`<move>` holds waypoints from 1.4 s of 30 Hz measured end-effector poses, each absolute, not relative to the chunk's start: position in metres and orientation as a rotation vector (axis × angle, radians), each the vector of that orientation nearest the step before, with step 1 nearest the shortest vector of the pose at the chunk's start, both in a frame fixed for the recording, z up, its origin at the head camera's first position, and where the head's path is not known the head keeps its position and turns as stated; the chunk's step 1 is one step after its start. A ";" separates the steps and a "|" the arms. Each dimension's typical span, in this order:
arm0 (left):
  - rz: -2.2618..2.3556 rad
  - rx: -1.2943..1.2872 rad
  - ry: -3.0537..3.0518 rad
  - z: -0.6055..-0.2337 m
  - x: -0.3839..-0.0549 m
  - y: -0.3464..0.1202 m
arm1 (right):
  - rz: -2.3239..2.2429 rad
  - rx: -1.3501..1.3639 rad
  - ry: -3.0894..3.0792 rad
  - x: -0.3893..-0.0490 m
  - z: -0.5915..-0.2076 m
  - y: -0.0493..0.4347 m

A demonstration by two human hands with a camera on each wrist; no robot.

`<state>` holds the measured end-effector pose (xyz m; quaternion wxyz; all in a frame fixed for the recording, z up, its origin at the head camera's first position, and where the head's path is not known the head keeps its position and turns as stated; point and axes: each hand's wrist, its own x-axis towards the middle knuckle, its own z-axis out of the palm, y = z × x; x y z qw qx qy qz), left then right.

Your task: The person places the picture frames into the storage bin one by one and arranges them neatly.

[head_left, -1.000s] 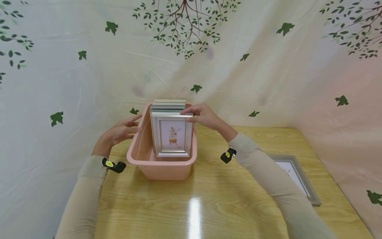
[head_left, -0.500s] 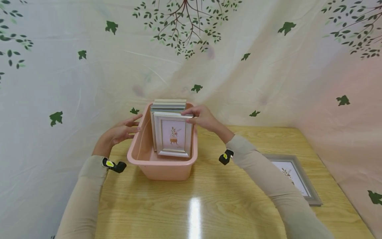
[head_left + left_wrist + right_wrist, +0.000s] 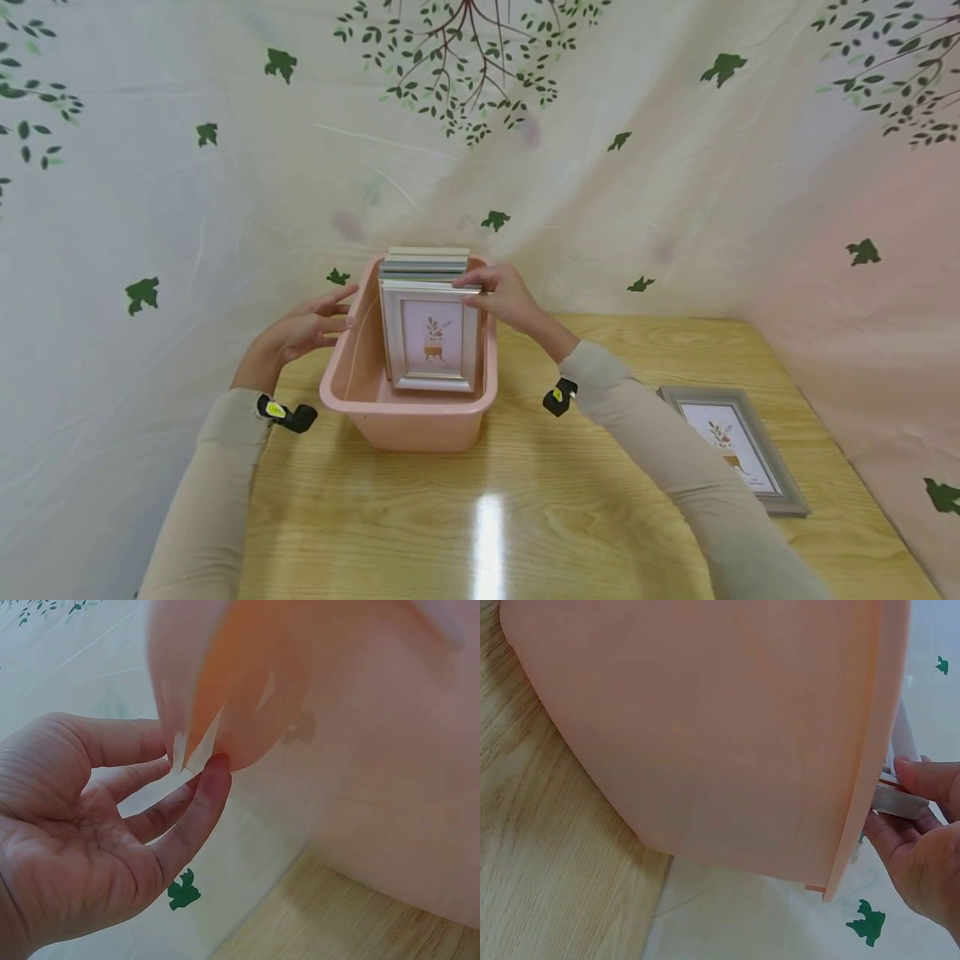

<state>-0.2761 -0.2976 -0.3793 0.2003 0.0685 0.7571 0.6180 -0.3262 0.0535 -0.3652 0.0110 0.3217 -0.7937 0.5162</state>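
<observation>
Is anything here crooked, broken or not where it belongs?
I see no damage or spill. Only the grey frame stands out: it lies flat on the table, set at an angle, while the other frames stand upright together in the pink bin.

A silver picture frame (image 3: 433, 337) with a thin gold inner edge stands roughly upright inside a pink plastic bin (image 3: 412, 429), facing the wearer. Its print shows a leafy plant in an orange-brown pot on a pale ground. The right hand (image 3: 510, 298) pinches its upper right corner. The bin is deep, with rounded front corners and a rolled rim; the left hand's (image 3: 303, 329) fingertips touch its left side.
</observation>
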 end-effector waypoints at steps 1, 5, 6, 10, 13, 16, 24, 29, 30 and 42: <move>1.726 0.190 2.116 -0.379 -0.276 -0.298 | 1.618 1.001 -2.471 -0.326 -0.366 0.053; 1.721 0.192 2.119 -0.380 -0.277 -0.298 | 1.608 1.000 -2.448 -0.326 -0.368 0.049; 1.722 0.193 2.118 -0.381 -0.277 -0.298 | 1.596 1.002 -2.447 -0.326 -0.368 0.048; 1.729 0.192 2.114 -0.382 -0.278 -0.298 | 1.556 1.012 -2.463 -0.327 -0.368 0.045; 1.726 0.194 2.118 -0.382 -0.279 -0.298 | 1.532 1.032 -2.487 -0.328 -0.366 0.045; 1.720 0.195 2.127 -0.381 -0.278 -0.298 | 1.487 1.053 -2.531 -0.329 -0.364 0.048; 1.708 0.200 2.136 -0.381 -0.279 -0.300 | 1.480 1.082 -2.642 -0.328 -0.360 0.056; 1.713 0.192 2.141 -0.382 -0.279 -0.300 | 1.497 1.082 -2.652 -0.329 -0.361 0.056; 1.714 0.190 2.141 -0.383 -0.279 -0.300 | 1.498 1.082 -2.652 -0.329 -0.361 0.057; 1.732 0.191 2.123 -0.383 -0.279 -0.299 | 1.510 1.005 -2.591 -0.327 -0.370 0.057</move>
